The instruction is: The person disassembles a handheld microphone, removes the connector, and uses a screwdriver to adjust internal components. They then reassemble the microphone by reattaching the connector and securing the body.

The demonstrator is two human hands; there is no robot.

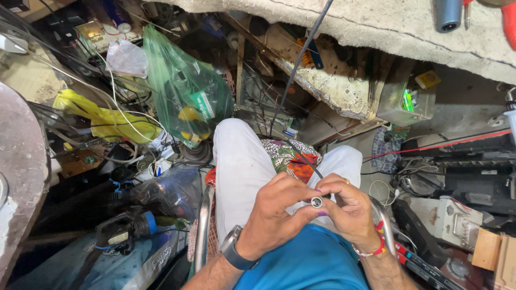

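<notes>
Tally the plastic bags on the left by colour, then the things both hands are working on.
Green plastic bag: 1
Yellow plastic bag: 1
Clear plastic bag: 1
Black cable, running up from the hands: 1
Small metal connector, pinched by the left hand and right hand: 1
Total: 5

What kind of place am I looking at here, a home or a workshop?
Most likely a cramped electronics repair workshop. Bare circuit boards lie among tangled wires, hand tools hang over the worn bench, and both hands, left hand and right hand, work a cable's metal connector.
</notes>
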